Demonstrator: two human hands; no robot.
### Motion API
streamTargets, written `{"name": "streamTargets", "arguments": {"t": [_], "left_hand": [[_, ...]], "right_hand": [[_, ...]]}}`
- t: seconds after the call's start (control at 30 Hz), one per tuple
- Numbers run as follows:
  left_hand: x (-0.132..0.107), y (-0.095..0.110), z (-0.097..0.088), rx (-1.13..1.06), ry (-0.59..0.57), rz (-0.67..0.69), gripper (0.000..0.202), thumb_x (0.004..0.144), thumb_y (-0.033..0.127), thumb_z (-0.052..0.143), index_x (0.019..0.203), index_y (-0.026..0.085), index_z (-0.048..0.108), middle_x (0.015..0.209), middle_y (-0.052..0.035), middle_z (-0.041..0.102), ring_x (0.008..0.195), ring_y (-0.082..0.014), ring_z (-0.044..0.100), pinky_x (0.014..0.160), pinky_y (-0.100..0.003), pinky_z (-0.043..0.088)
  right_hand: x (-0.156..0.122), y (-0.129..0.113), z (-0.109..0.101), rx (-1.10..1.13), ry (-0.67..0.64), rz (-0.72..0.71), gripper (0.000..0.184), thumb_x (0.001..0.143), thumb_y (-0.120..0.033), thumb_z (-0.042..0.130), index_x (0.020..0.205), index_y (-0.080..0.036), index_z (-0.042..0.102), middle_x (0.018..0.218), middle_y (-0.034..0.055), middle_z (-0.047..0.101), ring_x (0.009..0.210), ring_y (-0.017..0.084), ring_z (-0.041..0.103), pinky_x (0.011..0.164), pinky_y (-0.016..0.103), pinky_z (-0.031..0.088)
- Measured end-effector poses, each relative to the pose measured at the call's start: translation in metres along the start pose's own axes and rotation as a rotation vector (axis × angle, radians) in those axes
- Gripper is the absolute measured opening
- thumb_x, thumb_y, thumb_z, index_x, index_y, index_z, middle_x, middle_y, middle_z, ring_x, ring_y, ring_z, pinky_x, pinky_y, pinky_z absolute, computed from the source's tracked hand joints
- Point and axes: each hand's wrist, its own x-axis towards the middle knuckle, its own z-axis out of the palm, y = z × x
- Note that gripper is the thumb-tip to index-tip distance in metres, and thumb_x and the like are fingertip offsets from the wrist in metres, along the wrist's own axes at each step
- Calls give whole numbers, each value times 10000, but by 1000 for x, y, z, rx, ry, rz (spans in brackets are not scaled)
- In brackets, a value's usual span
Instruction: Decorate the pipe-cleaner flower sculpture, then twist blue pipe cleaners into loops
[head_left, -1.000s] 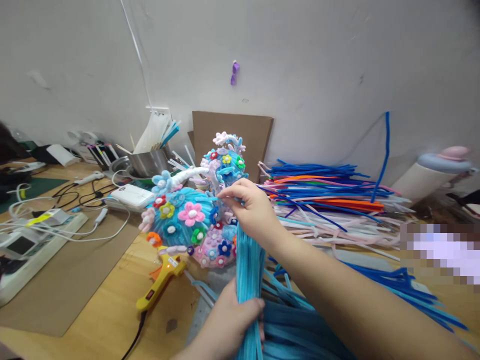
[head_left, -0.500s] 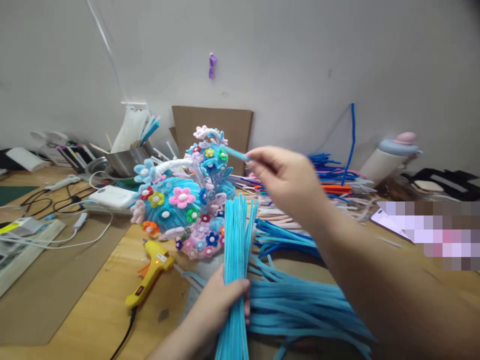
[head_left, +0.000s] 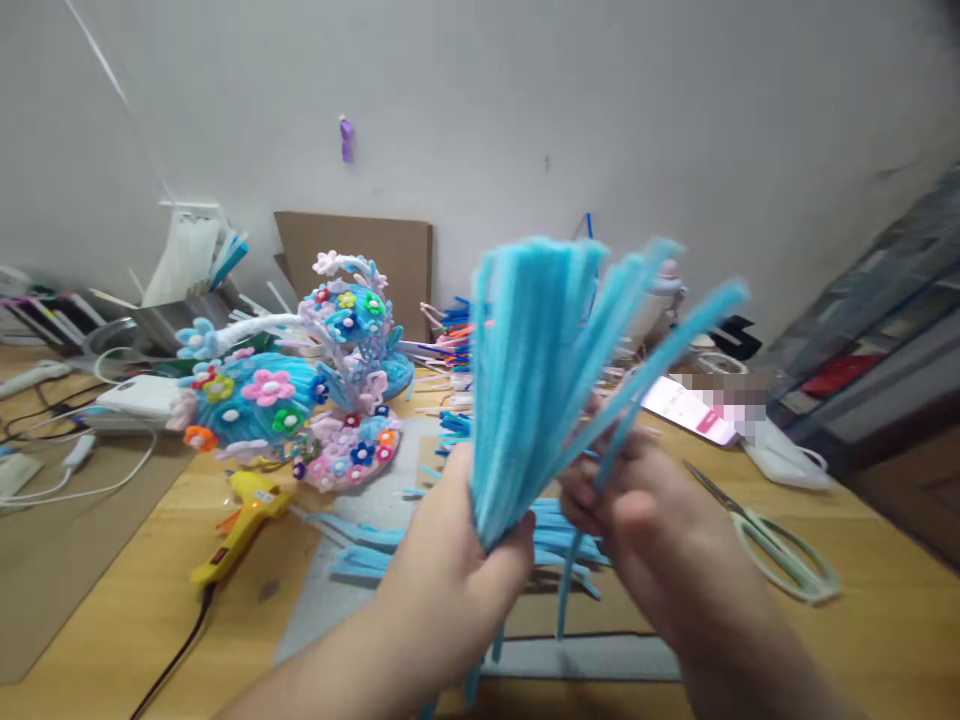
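My left hand [head_left: 457, 560] is closed round a thick bundle of light blue pipe cleaners [head_left: 525, 370], held upright and fanning out at the top. My right hand [head_left: 652, 520] is closed just to the right of it, pinching one or two light blue pipe cleaners [head_left: 660, 350] that slant up to the right. More light blue pipe cleaners [head_left: 367, 550] lie on the table under my hands. A pipe-cleaner craft piece with coloured flowers [head_left: 292, 390] stands to the left.
A yellow glue gun [head_left: 240, 520] lies left of my hands, its cord running toward me. Scissors [head_left: 772, 545] lie at the right. A pile of coloured pipe cleaners [head_left: 450, 335], a cardboard sheet [head_left: 352, 260] and a metal pot of sticks [head_left: 180, 290] stand near the wall.
The bundle in my left hand has been raised and spread. My right hand came down from beside the craft piece to the bundle's right side. The view has swung to the right.
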Motion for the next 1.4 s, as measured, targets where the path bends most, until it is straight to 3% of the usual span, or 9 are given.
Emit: {"name": "streamTargets", "arguments": {"t": [0.13,0.27,0.47,0.57,0.7,0.93,1.1,1.23,1.4], "left_hand": [[5,-1,36,266,-149,-31,345,731,145,515,1064,218,458,823,-34,597,775,-239,577,693,-317,405],[-1,-3,52,346,-226,-69,328,744,163,504,1067,194,455,835,-65,602,769,-258,584,669,-321,396],[1,-15,33,138,-274,-35,396,880,378,423,1245,229,393,885,-34,578,796,-199,554,706,-302,413],[12,-43,13,412,-109,-16,266,874,377,432,1051,201,524,827,-25,562,753,-188,526,685,-312,399],[17,-70,5,748,-292,130,107,798,292,565,837,202,607,866,-38,591,864,-217,514,758,-337,383],[18,-74,19,945,-386,208,113,812,203,543,741,187,629,829,-43,626,834,-211,531,740,-333,348],[23,-63,4,758,-222,180,240,869,301,474,779,191,668,758,-48,633,769,-190,551,707,-299,370],[24,-18,0,224,4,60,257,881,379,449,895,194,627,536,22,524,510,-122,484,522,-232,355],[43,32,13,-590,-204,-164,201,852,364,500,816,171,544,596,6,585,525,-114,548,499,-207,422]], "right_hand": [[0,19,6,88,119,-39,344,723,-387,688,1028,-262,589,989,19,622,949,198,563,870,354,450],[5,19,-4,252,247,157,253,637,-295,748,843,-199,635,806,-7,633,757,153,586,746,300,487],[7,3,-41,469,169,219,102,642,-228,641,630,-178,553,683,-9,571,664,126,548,650,280,487],[1,-18,-72,476,193,179,107,656,-230,600,631,-202,500,602,-37,494,509,88,473,546,264,474],[-12,-38,-102,406,156,73,111,680,-207,555,641,-216,452,518,-87,294,368,35,226,400,179,341],[-16,-27,-111,404,114,162,126,693,-223,570,664,-207,448,530,-95,272,367,23,194,401,159,322],[-5,-17,-112,370,125,149,127,713,-240,577,684,-207,458,542,-88,320,378,32,268,412,168,354],[8,-5,-83,330,167,147,132,710,-265,610,712,-204,494,559,-80,424,418,47,396,462,200,409],[17,15,-25,298,63,238,175,687,-304,657,780,-175,584,617,-25,582,515,107,546,526,246,464]]}}
